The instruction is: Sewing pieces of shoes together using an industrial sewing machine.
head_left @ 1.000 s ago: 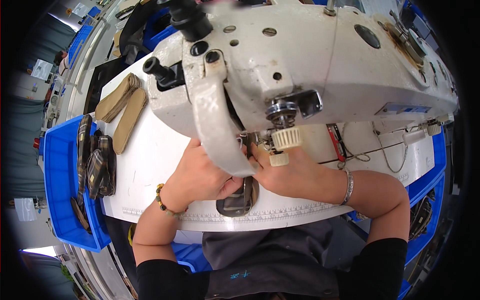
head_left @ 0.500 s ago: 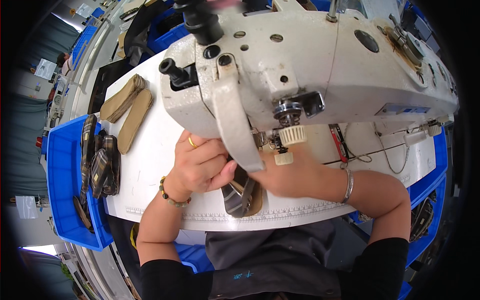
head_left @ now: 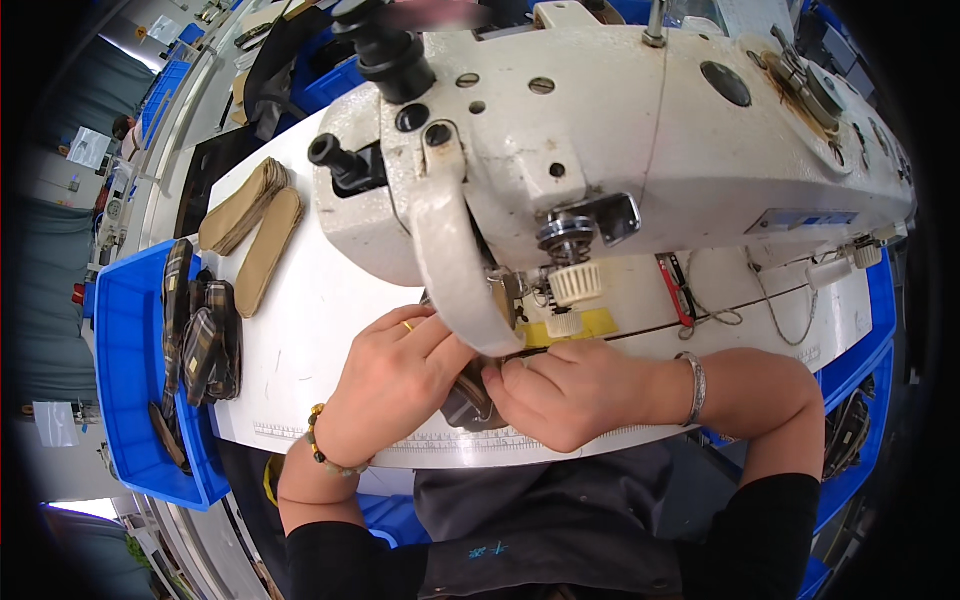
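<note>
A plaid fabric shoe upper [head_left: 468, 408], grey-brown, lies on the white sewing table below the needle area of the white sewing machine [head_left: 500, 130]. Both my hands close on it from either side. My left hand [head_left: 395, 370] has its fingers bent over the upper's left and far part, fingertips partly hidden behind the machine's curved white guard [head_left: 450, 265]. My right hand [head_left: 560, 395] pinches the right edge of the upper, thumb and fingers together. Most of the piece is covered by my hands, and the needle is hidden.
Tan insoles [head_left: 268, 250] lie stacked at the left. A blue bin [head_left: 130, 350] beside the table holds several plaid uppers [head_left: 205, 340]. Red-handled snips [head_left: 680, 295] and a cord lie right of the needle area, near a yellow plate [head_left: 595, 322]. Another blue bin [head_left: 865, 450] stands right.
My right hand has come back toward me from beside the needle and now pinches the upper. My left hand has shifted slightly nearer. The yellow plate has come into sight.
</note>
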`<state>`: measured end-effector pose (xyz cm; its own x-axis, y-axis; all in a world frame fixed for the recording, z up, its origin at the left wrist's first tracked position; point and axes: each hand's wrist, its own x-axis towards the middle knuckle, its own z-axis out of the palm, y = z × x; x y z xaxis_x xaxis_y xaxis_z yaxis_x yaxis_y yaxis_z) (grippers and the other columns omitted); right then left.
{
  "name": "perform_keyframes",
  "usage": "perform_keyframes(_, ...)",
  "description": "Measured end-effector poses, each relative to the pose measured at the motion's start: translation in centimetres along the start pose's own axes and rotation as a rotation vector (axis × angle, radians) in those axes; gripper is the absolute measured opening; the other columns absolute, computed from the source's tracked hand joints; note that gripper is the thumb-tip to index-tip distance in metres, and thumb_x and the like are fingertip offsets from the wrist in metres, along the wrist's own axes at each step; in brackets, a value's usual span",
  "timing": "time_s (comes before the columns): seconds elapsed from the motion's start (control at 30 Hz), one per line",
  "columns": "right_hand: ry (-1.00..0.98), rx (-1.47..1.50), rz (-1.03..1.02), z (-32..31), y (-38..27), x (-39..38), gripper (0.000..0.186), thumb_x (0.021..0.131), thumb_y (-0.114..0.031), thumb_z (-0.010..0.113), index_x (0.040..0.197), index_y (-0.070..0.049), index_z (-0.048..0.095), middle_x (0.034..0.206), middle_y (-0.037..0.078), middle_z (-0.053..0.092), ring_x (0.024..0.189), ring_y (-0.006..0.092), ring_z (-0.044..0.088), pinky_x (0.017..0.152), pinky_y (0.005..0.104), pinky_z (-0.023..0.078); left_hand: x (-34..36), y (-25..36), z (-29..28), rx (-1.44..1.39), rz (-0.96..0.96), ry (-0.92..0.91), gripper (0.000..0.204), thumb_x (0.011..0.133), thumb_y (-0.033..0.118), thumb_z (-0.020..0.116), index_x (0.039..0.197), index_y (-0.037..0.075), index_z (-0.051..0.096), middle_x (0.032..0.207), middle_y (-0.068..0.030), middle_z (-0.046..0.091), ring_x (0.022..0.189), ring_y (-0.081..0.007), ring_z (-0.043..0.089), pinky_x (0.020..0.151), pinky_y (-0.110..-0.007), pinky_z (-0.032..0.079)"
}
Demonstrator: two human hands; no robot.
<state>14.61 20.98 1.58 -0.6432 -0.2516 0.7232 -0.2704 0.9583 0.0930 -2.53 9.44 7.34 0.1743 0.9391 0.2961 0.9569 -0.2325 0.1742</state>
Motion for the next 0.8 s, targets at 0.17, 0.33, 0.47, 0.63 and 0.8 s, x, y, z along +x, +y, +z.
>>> perform_keyframes(0.17,0.079,0.049,0.021,-0.4,0.4,-0.3,0.016,0.071,-0.009,0.070,0.086,-0.003,0.071,0.075,0.003,0.060,0.056,0.0089,0.052,0.051,0.0208,0.039,0.2,0.6,0.9,0.128,0.074,0.050,0.015,0.067,0.013,0.068,0.082,0.013,0.070,0.089,-0.0010,0.066,0.082,-0.0194,0.066,0.090,-0.040,0.049)
perform_keyframes(0.33,0.072,0.039,0.033,-1.2,0.8,-0.1,0.010,0.070,-0.010,0.070,0.078,-0.007,0.066,0.072,-0.001,0.056,0.055,0.0087,0.052,0.048,0.0219,0.039,-0.1,0.4,1.2,0.144,0.072,0.080,0.019,0.062,0.015,0.071,0.081,0.013,0.071,0.086,-0.0009,0.066,0.082,-0.0198,0.065,0.092,-0.043,0.046)
perform_keyframes(0.47,-0.102,0.021,0.086,-1.3,1.1,0.2,0.010,0.075,-0.019,0.063,0.077,-0.009,0.062,0.078,0.003,0.058,0.052,0.0094,0.050,0.045,0.0221,0.038,0.2,-0.5,1.2,0.027,-0.026,0.050,0.020,0.061,0.008,0.069,0.081,0.009,0.069,0.083,-0.0032,0.066,0.077,-0.0205,0.064,0.089,-0.042,0.047)
perform_keyframes(0.63,-0.164,-0.124,0.099,-0.8,0.3,0.6,0.010,0.074,-0.020,0.063,0.076,-0.010,0.062,0.084,0.004,0.058,0.052,0.0079,0.049,0.045,0.0225,0.038,-0.1,-1.5,0.8,-0.010,-0.072,0.077,0.021,0.067,0.007,0.069,0.088,0.009,0.070,0.078,-0.0029,0.065,0.070,-0.0219,0.062,0.080,-0.040,0.045)
perform_keyframes(0.8,-0.161,-0.060,0.038,-1.1,0.2,0.4,0.011,0.073,-0.019,0.063,0.071,-0.008,0.063,0.090,0.007,0.062,0.052,0.0099,0.049,0.045,0.0224,0.038,-0.1,-1.0,0.8,0.019,-0.058,0.079,0.027,0.072,0.009,0.072,0.099,0.013,0.074,0.075,0.0001,0.064,0.069,-0.0219,0.060,0.077,-0.038,0.041)
